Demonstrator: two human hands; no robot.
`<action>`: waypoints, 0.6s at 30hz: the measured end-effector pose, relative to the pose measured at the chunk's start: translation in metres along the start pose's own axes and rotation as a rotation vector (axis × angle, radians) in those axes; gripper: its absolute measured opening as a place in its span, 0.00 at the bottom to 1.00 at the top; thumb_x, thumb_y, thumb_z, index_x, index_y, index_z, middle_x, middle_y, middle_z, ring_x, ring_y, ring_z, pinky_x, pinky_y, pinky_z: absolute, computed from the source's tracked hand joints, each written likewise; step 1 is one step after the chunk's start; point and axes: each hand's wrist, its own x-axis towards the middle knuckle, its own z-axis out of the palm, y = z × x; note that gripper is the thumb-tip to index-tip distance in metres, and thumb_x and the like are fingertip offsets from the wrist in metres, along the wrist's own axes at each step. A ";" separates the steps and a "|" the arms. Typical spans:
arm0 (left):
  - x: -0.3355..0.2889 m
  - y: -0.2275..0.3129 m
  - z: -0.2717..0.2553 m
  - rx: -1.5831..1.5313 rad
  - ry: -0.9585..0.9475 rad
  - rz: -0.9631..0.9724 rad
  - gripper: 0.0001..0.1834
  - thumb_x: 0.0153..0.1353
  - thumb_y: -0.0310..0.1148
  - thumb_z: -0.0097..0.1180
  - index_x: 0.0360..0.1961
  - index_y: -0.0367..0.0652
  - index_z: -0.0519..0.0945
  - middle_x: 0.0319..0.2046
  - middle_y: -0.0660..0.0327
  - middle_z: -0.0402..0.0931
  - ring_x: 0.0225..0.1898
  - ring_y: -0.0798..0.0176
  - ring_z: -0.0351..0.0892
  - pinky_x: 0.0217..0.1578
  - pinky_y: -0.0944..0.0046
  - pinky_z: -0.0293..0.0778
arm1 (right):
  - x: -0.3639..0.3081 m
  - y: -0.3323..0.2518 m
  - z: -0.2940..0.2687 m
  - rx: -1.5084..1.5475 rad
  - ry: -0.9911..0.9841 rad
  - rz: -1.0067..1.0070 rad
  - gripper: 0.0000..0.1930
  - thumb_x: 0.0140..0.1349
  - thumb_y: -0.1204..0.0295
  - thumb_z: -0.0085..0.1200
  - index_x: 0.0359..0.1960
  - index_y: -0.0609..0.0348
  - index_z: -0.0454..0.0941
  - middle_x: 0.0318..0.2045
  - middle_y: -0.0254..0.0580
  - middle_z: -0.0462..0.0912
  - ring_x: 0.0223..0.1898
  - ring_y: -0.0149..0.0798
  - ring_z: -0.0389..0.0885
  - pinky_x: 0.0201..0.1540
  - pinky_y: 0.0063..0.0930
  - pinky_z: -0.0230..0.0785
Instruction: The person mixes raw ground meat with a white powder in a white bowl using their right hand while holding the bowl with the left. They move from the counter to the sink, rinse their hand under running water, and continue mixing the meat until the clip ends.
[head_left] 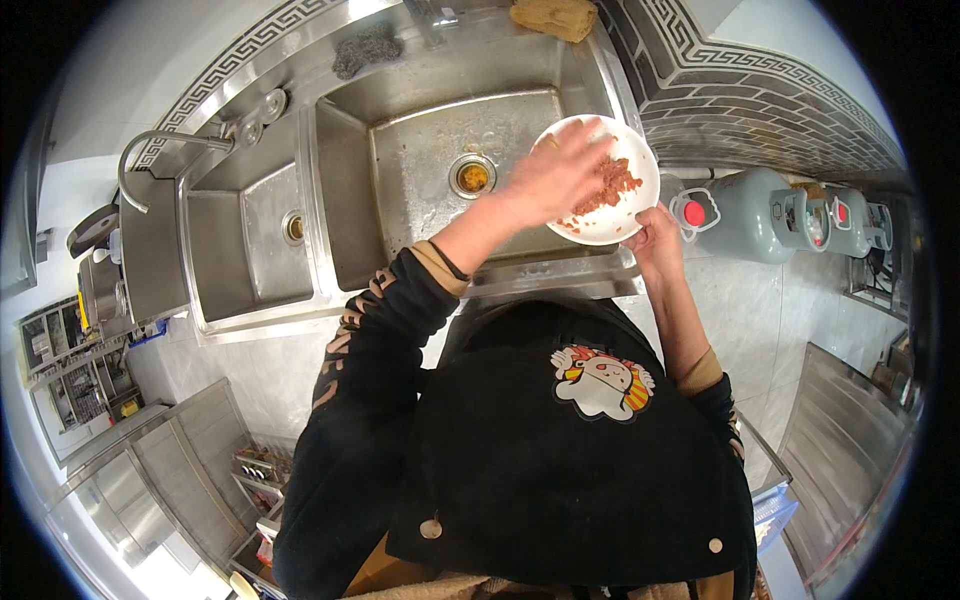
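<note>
A white bowl (643, 165) is held over the right end of the large sink basin, with reddish-brown minced meat (618, 185) in it. My right hand (655, 232) grips the bowl by its near right rim, thumb at the edge. Over the bowl's left part is my left hand (560, 175), blurred by motion, its fingers stretched out across the bowl beside the meat. Some fingertips are hard to make out. Small bits of meat cling to the bowl's near inner side.
The large steel sink (420, 150) has bits in its drain (472, 177). A smaller basin (250, 240) with a curved faucet (150, 135) lies to the left. A dark scouring pad (367, 50) and a tan cloth (555, 17) rest behind. Grey gas cylinders (750, 215) and a red-capped jug (694, 212) stand right.
</note>
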 end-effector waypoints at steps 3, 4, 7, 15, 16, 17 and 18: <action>-0.008 0.008 0.012 0.119 -0.322 0.036 0.40 0.57 0.47 0.58 0.69 0.52 0.56 0.72 0.48 0.40 0.72 0.43 0.42 0.65 0.35 0.52 | 0.000 0.001 0.000 -0.012 0.034 0.008 0.22 0.49 0.79 0.45 0.48 0.70 0.72 0.33 0.42 0.81 0.27 0.33 0.81 0.25 0.30 0.78; -0.008 0.003 0.013 0.082 -0.190 0.080 0.39 0.58 0.47 0.57 0.68 0.52 0.58 0.71 0.48 0.44 0.71 0.43 0.46 0.65 0.41 0.52 | 0.001 0.001 -0.001 -0.015 0.030 0.002 0.21 0.49 0.78 0.45 0.48 0.70 0.72 0.33 0.42 0.81 0.26 0.33 0.81 0.24 0.29 0.77; -0.007 -0.023 0.012 -0.085 0.099 0.122 0.31 0.61 0.44 0.57 0.65 0.51 0.66 0.67 0.48 0.55 0.68 0.44 0.56 0.65 0.52 0.57 | 0.003 -0.001 -0.008 0.048 0.081 -0.001 0.18 0.50 0.76 0.47 0.45 0.68 0.72 0.35 0.45 0.81 0.28 0.34 0.82 0.28 0.29 0.79; -0.036 -0.117 0.049 -0.342 -0.067 -0.547 0.08 0.59 0.34 0.59 0.37 0.45 0.84 0.31 0.59 0.84 0.33 0.58 0.82 0.39 0.61 0.75 | -0.007 -0.027 -0.041 0.199 0.162 -0.087 0.12 0.50 0.76 0.49 0.38 0.62 0.74 0.26 0.29 0.75 0.17 0.23 0.60 0.28 0.20 0.66; -0.040 -0.121 0.066 -0.229 -0.195 -0.523 0.07 0.58 0.33 0.59 0.36 0.46 0.85 0.30 0.59 0.84 0.33 0.57 0.82 0.38 0.60 0.75 | -0.010 -0.027 -0.041 0.201 0.178 -0.098 0.12 0.50 0.76 0.49 0.38 0.62 0.74 0.25 0.29 0.74 0.16 0.23 0.59 0.28 0.20 0.64; -0.044 -0.126 0.084 -0.142 -0.286 -0.497 0.07 0.57 0.32 0.59 0.35 0.46 0.84 0.32 0.60 0.83 0.34 0.56 0.82 0.38 0.60 0.75 | -0.014 -0.028 -0.042 0.190 0.245 -0.093 0.12 0.50 0.76 0.49 0.38 0.62 0.74 0.25 0.29 0.74 0.16 0.23 0.59 0.27 0.19 0.63; -0.047 -0.130 0.103 -0.057 -0.397 -0.495 0.07 0.56 0.31 0.58 0.35 0.47 0.84 0.33 0.60 0.83 0.36 0.55 0.82 0.38 0.59 0.76 | -0.019 -0.029 -0.042 0.205 0.225 -0.091 0.12 0.49 0.77 0.48 0.37 0.62 0.73 0.25 0.29 0.73 0.16 0.23 0.59 0.27 0.19 0.63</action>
